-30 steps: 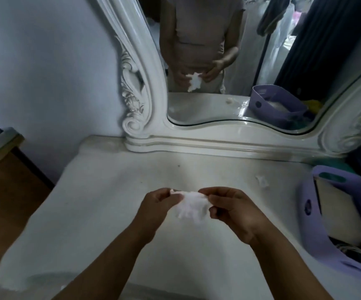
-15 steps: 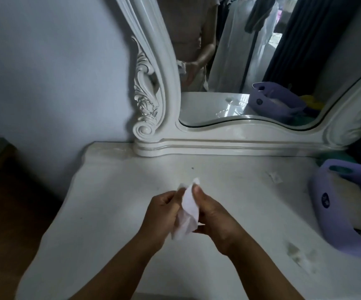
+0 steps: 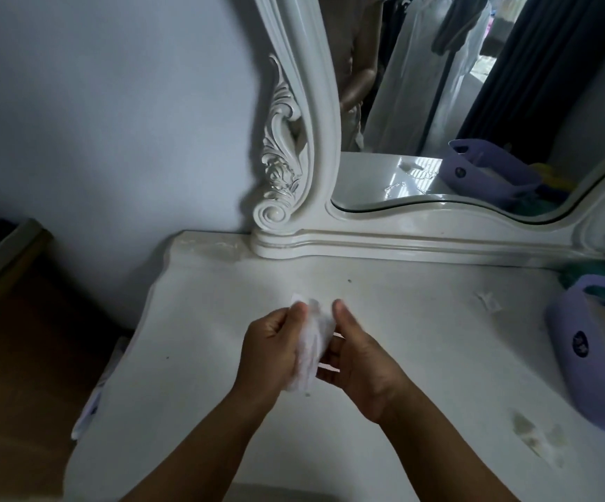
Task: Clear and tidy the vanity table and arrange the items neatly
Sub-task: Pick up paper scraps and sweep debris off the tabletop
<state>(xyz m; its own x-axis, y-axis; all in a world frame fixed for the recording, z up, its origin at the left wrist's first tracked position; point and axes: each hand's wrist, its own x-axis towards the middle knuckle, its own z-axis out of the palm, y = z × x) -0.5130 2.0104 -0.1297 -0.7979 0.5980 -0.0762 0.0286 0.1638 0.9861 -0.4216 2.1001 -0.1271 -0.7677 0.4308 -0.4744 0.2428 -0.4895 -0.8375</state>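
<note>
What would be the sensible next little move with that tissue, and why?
Probably lower the tissue, held between the left hand and right hand, and wipe the tabletop: a brownish smudge and a small scrap still mark it.

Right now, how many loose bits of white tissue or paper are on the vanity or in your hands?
2. One tissue is held between the left hand and right hand; one small scrap lies on the tabletop near the purple basket. The basket may hide more.
</note>
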